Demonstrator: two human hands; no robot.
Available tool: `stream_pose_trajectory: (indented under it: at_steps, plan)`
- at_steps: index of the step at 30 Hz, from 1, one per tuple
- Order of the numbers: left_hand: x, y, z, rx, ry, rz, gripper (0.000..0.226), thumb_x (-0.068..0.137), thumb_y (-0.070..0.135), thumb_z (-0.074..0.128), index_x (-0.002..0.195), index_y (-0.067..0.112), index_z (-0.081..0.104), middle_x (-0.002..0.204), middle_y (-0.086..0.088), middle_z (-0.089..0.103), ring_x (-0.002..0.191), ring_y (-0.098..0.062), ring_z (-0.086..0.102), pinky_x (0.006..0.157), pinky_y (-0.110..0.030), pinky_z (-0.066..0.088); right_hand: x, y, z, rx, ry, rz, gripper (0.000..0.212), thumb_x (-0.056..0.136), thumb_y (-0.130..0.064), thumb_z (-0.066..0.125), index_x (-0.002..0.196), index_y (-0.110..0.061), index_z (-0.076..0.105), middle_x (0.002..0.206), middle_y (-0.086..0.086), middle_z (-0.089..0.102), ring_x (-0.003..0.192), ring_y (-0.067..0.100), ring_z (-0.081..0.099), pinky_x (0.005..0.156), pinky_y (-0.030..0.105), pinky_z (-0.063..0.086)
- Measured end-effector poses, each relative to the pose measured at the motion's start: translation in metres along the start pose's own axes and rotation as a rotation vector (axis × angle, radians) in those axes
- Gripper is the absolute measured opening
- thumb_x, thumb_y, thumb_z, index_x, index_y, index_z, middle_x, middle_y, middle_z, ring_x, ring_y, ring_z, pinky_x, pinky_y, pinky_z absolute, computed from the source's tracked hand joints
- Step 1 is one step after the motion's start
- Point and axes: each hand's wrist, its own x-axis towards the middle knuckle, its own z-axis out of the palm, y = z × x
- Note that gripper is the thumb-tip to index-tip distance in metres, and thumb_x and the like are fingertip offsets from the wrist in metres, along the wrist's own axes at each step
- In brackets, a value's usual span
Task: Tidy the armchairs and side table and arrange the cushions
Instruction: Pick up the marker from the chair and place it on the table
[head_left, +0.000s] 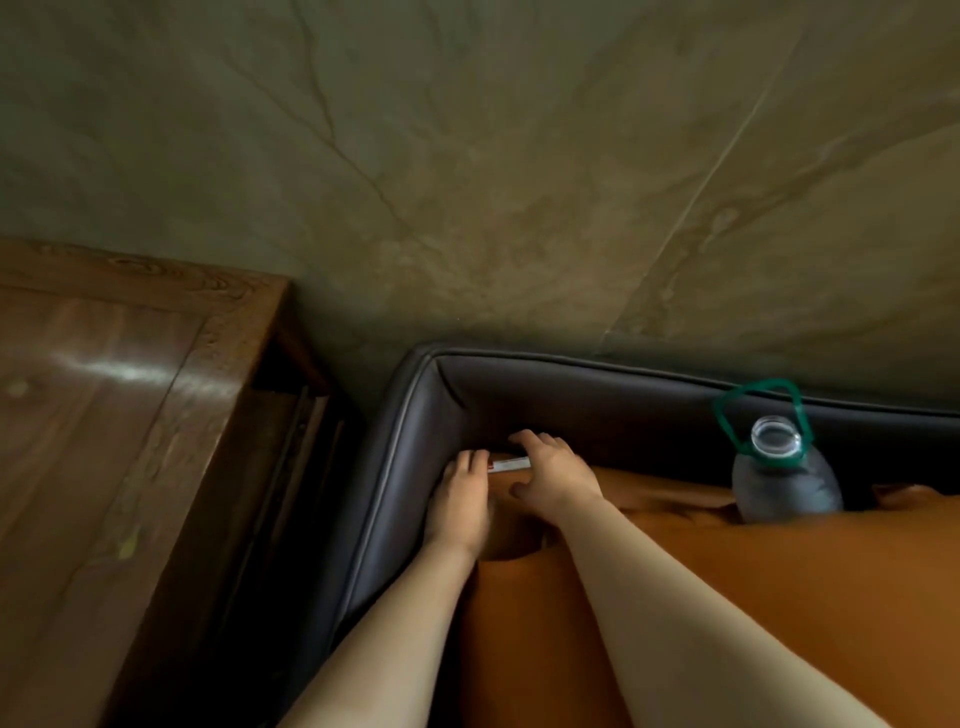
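**Both hands meet in the armchair's back corner**

Two bare forearms run up from the bottom edge of the frame across an orange cushion (727, 597) that fills the lower right. At centre the left hand (462, 501) lies with fingers bent against the inner wall of the dark grey armchair (410, 441); whether it grips anything I cannot tell. Just beside it, the right hand (553, 473) is spread, palm down, fingers curled over a small white item with a red end (508, 464) that lies between the two hands, right in the seat's corner. What the item is stays unclear.

Further right, a clear plastic bottle (784, 478) stands uncapped between the cushion and the chair's back wall, a green ring handle at its neck; its contents cannot be made out.

At the left, well apart from the hands, stands a glossy brown wooden side table (104, 415). Beyond, the upper frame is all veined greenish stone flooring (467, 156).
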Motion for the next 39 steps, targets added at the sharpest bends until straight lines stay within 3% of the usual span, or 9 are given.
stream_pose_trajectory:
  at_steps: [8, 12, 17, 24, 32, 39]
  plan:
    - [0.028, -0.012, 0.026, 0.008, -0.049, 0.003, 0.061, 0.092, 0.014, 0.054, 0.148, 0.014, 0.028, 0.148, -0.007, 0.037, 0.137, -0.023, 0.033, 0.111, -0.028, 0.024, 0.014, 0.021, 0.002, 0.069, -0.064, 0.088, 0.067, 0.083, -0.018, 0.070, 0.141, -0.029, 0.039, 0.139, 0.005, 0.047, 0.131, 0.025, 0.040, 0.106, 0.036, 0.039]
    - [0.032, -0.015, 0.034, 0.101, -0.055, 0.039, 0.050, 0.091, 0.013, 0.054, 0.139, 0.017, 0.042, 0.137, -0.005, 0.047, 0.128, -0.024, 0.041, 0.106, -0.029, 0.030, 0.014, 0.026, 0.004, 0.159, -0.093, 0.098, 0.073, 0.078, -0.026, 0.076, 0.142, -0.027, 0.039, 0.139, 0.006, 0.048, 0.131, 0.025, 0.040, 0.105, 0.034, 0.039]
    - [0.037, -0.016, 0.039, 0.222, -0.056, 0.028, 0.032, 0.098, 0.009, 0.038, 0.127, 0.010, 0.051, 0.136, -0.010, 0.041, 0.129, -0.026, 0.037, 0.103, -0.034, 0.034, 0.014, 0.028, 0.004, 0.200, -0.078, 0.109, 0.076, 0.077, -0.026, 0.078, 0.142, -0.027, 0.039, 0.140, 0.006, 0.047, 0.132, 0.025, 0.038, 0.106, 0.034, 0.039]
    - [0.032, -0.017, 0.036, 0.179, -0.230, -0.039, 0.028, 0.095, 0.007, 0.045, 0.122, 0.009, 0.051, 0.130, -0.013, 0.054, 0.120, -0.031, 0.053, 0.095, -0.037, 0.044, 0.012, 0.026, 0.001, 0.194, -0.038, 0.097, 0.072, 0.078, -0.026, 0.077, 0.141, -0.026, 0.041, 0.139, 0.005, 0.049, 0.132, 0.025, 0.040, 0.106, 0.037, 0.040]
    - [-0.015, 0.008, -0.027, -0.220, 0.114, 0.122, 0.017, 0.082, 0.002, 0.063, 0.097, 0.007, 0.065, 0.099, -0.012, 0.056, 0.092, -0.030, 0.058, 0.085, -0.036, 0.045, -0.023, 0.002, -0.028, -0.042, 0.134, -0.011, 0.047, 0.090, -0.023, 0.063, 0.134, -0.030, 0.048, 0.132, 0.003, 0.052, 0.129, 0.024, 0.039, 0.106, 0.037, 0.031]
    - [-0.074, 0.033, -0.122, -0.384, 0.280, 0.201, 0.022, 0.081, 0.009, 0.071, 0.100, 0.018, 0.066, 0.100, 0.002, 0.061, 0.091, -0.011, 0.058, 0.080, -0.019, 0.044, -0.088, -0.029, -0.089, -0.067, 0.288, -0.208, 0.024, 0.087, -0.027, 0.064, 0.112, -0.027, 0.063, 0.115, -0.002, 0.061, 0.117, 0.020, 0.048, 0.092, 0.034, 0.037]
